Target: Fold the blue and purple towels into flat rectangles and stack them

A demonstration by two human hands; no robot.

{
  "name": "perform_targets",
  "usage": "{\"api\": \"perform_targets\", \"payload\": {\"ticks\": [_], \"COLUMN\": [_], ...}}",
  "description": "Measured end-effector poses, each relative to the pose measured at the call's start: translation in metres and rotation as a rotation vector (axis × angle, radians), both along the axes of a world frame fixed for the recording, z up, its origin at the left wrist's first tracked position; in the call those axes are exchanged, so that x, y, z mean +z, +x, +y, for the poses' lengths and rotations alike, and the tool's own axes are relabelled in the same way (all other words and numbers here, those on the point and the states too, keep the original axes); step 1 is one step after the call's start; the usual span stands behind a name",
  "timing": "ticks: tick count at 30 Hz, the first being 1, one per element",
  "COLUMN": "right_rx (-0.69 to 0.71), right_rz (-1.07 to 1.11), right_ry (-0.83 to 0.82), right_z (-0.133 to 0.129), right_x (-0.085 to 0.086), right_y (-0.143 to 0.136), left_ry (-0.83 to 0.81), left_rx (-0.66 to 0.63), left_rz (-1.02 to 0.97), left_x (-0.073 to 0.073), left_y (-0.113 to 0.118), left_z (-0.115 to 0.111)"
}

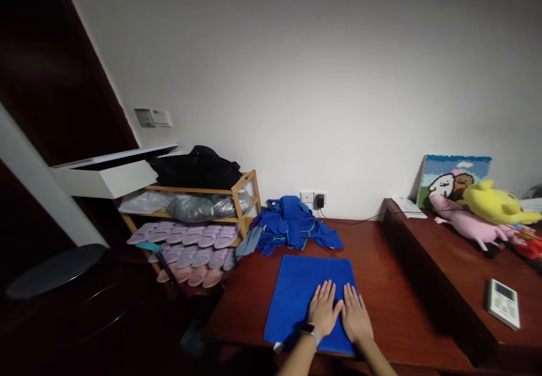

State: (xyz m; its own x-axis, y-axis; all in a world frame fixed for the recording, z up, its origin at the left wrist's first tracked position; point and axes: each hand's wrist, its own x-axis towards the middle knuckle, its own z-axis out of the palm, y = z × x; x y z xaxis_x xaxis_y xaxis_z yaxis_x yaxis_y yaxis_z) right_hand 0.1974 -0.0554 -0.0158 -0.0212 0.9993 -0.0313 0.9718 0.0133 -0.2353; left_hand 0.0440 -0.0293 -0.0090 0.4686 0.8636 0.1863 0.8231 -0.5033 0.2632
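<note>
A blue cloth (292, 291) lies spread flat on the brown wooden table (393, 308), a small white tag at its near left corner. My left hand (324, 310), with a watch (310, 331) on the wrist, rests palm down on the cloth, fingers stretched out. Beside it, my right hand (356, 315) also lies flat, over the cloth's right edge. The two thumbs nearly meet; I cannot tell if they touch. Behind the cloth sits a crumpled heap of blue cloths (292, 223), with a grey piece at its left side.
Left of the table stands a wooden shoe rack (237, 195) with several slippers (203, 236), plastic bags and a black bag (197, 170) on top. On the raised surface at right are plush toys (470, 223), a picture (453, 178) and a white remote (503, 304). A black charger (320, 200) trails a cable.
</note>
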Motion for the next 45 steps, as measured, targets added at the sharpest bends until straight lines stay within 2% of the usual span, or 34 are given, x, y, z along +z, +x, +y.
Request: {"api": "perform_targets", "payload": {"ticks": [2,7,10,12,16,19,21,23,25,29,32,34,35,37,42,45], "right_rx": [-0.013,-0.034,-0.043,-0.051,-0.041,-0.027,-0.022,-0.021,-0.018,-0.017,-0.002,-0.003,-0.009,-0.028,-0.045,-0.047], "right_rz": [0.0,0.011,-0.01,-0.019,-0.022,-0.016,-0.003,0.007,0.011,0.007,-0.002,0.005,0.011,0.023,0.031,0.035], "right_ry": [0.009,0.024,-0.006,-0.006,0.04,-0.003,-0.022,-0.012,0.004,0.0,-0.009,-0.014,-0.015,-0.019,-0.032,-0.049], "right_z": [0.001,0.0,0.002,0.009,0.041,0.068,0.08,0.085,0.086,0.085,0.086,0.086,0.087,0.087,0.085,0.086], "right_x": [-0.002,-0.004,-0.005,-0.001,0.016,0.024,0.02,0.013,0.006,0.002,0.005,0.007,0.008,0.01,0.013,0.013], "right_y": [0.0,-0.001,-0.002,-0.003,0.0,0.005,0.007,0.009,0.01,0.011,0.012,0.012,0.012,0.011,0.009,0.009], "left_ry": [-0.003,-0.035,-0.014,0.008,0.045,0.039,0.05,0.089,0.124,0.099,0.019,-0.016,-0.022,-0.023,-0.039,-0.01], "left_rx": [0.051,0.322,0.407,0.404,0.398,0.396,0.394,0.377,0.307,0.034,0.025,0.063,0.079,0.116,0.345,0.432], "left_rz": [0.016,0.098,0.122,0.119,0.109,0.114,0.115,0.098,0.064,-0.002,-0.018,-0.012,-0.006,0.017,0.111,0.132], "left_x": [-0.003,0.003,-0.001,-0.007,-0.015,-0.014,-0.012,-0.007,-0.001,0.006,0.001,-0.005,-0.007,-0.01,-0.005,-0.005], "left_y": [-0.019,-0.111,-0.15,-0.16,-0.161,-0.163,-0.164,-0.155,-0.13,-0.042,0.01,0.017,0.012,-0.015,-0.119,-0.16], "left_z": [0.006,0.015,0.016,0.015,0.01,0.01,0.013,0.02,0.029,0.052,0.067,0.074,0.077,0.083,0.097,0.102]}}
